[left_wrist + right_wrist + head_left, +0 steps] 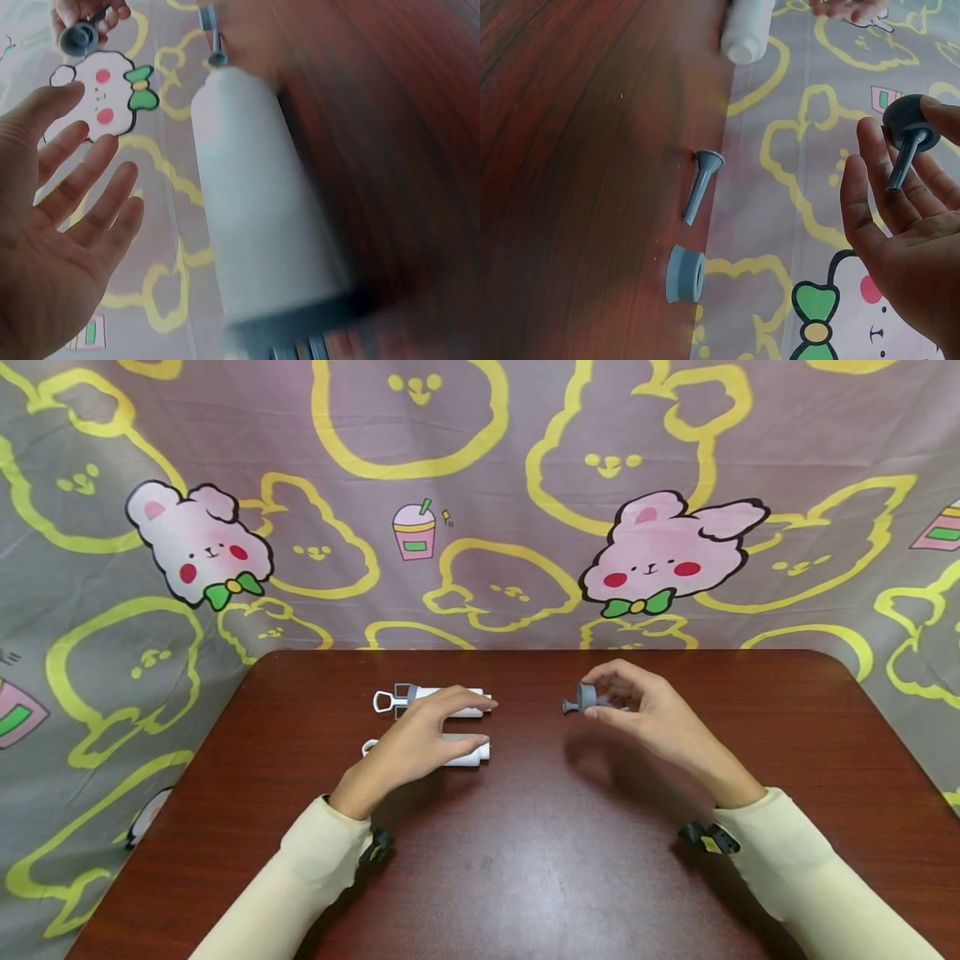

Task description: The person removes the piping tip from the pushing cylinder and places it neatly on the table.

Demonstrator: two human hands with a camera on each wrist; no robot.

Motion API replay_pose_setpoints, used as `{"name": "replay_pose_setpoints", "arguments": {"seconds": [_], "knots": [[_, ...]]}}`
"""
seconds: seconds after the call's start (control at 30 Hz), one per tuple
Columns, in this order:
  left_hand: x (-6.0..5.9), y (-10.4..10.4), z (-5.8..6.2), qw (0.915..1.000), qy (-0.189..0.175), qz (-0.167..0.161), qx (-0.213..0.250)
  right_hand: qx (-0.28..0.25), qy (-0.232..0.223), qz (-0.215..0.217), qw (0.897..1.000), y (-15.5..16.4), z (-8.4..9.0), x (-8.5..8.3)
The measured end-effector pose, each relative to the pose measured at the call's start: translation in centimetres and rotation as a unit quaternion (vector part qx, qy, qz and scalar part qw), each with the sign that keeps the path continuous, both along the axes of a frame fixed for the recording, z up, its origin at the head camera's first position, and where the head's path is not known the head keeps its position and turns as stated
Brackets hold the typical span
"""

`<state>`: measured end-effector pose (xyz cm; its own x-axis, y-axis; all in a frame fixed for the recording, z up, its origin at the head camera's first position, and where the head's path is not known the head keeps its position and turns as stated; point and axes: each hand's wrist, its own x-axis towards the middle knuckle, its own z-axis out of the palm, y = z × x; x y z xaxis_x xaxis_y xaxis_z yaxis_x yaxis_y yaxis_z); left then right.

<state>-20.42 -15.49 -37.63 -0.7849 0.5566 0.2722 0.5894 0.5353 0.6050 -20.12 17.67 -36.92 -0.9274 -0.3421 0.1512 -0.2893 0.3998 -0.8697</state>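
Note:
Between thumb and fingers, my right hand (660, 718) pinches a dark grey round cap with a thin spout (909, 124), held above the table. Left of it in the head view, a small grey funnel-shaped nozzle (570, 706) lies on the wood; the right wrist view shows this nozzle (702, 184) beside a grey ring (685, 274). My left hand (412, 739) hovers with spread fingers over two white syringe-like barrels, the far barrel (465, 703) and the near barrel (468, 757), partly covering both. The left palm (45, 277) holds nothing.
The far barrel has a grey collar and a white loop handle (383, 702) on its left end. Everything lies on a dark red-brown wooden table (525, 860). A patterned cloth (495, 510) hangs behind the table's back edge.

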Motion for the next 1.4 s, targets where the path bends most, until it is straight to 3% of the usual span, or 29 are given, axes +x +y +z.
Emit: {"name": "replay_pose_setpoints", "arguments": {"seconds": [0.3,0.73,1.4], "knots": [[-0.2,2.9,0.2,0.9990,0.034,-0.005,0.030,-0.005,0.001,-0.001,1.000,-0.3,-0.1,0.1],[-0.3,5.3,-0.1,0.9962,0.043,0.008,0.076,-0.017,0.010,0.007,1.000,-0.6,-0.2,0.2],[-0.3,8.7,0.0,0.9913,0.047,-0.013,0.122,-0.022,0.010,0.013,1.000,-1.1,-0.1,0.5]]}}
